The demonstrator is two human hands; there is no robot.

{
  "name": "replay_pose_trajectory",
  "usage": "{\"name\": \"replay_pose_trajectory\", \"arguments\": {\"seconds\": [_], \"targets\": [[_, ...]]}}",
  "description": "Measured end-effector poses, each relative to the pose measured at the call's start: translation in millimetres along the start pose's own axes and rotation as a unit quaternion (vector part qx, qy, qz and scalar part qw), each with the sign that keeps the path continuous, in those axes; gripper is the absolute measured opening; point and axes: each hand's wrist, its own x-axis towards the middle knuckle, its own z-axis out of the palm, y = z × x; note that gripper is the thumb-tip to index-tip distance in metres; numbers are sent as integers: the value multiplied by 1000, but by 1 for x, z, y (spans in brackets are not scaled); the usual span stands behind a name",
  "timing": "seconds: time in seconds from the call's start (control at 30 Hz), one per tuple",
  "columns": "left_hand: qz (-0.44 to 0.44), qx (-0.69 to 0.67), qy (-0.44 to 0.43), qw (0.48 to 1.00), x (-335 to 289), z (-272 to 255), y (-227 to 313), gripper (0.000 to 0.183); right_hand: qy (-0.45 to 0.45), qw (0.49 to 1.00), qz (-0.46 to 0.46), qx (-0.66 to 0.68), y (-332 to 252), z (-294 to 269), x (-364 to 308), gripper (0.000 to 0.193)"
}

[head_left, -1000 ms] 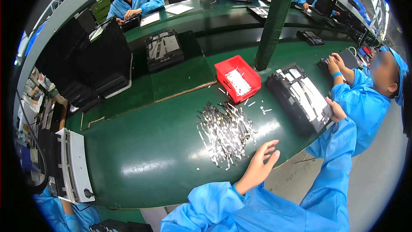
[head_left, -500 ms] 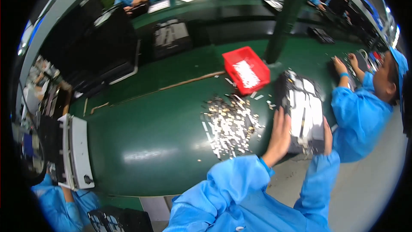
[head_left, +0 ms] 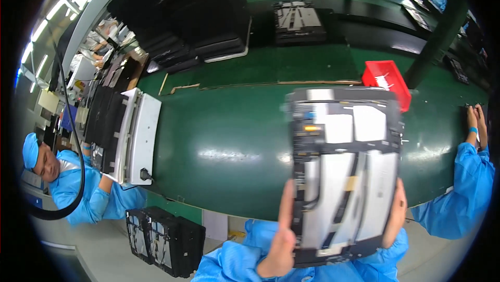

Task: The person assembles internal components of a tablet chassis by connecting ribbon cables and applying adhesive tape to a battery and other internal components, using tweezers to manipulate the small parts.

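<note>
While raised upright, the opened tablet is gripped between left hand and right hand.

The green belt lies bare at 9 o'clock of the raised panel, open for a hand. A white unit blocks its far 9 o'clock end. A red bin stands at 1 o'clock, a co-worker's hands at 3 o'clock.
</note>
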Motion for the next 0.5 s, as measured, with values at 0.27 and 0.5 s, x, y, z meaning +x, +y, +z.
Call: {"name": "replay_pose_trajectory", "arguments": {"seconds": [0.27, 0.5], "targets": [[-73, -180, 239, 951, 16, -59, -17, 53, -237, 971, 17, 27, 44, 112, 52, 49], [-60, -185, 299, 934, 20, -70, -34, 59, -155, 962, -131, -184, 42, 102, 56, 28]]}}
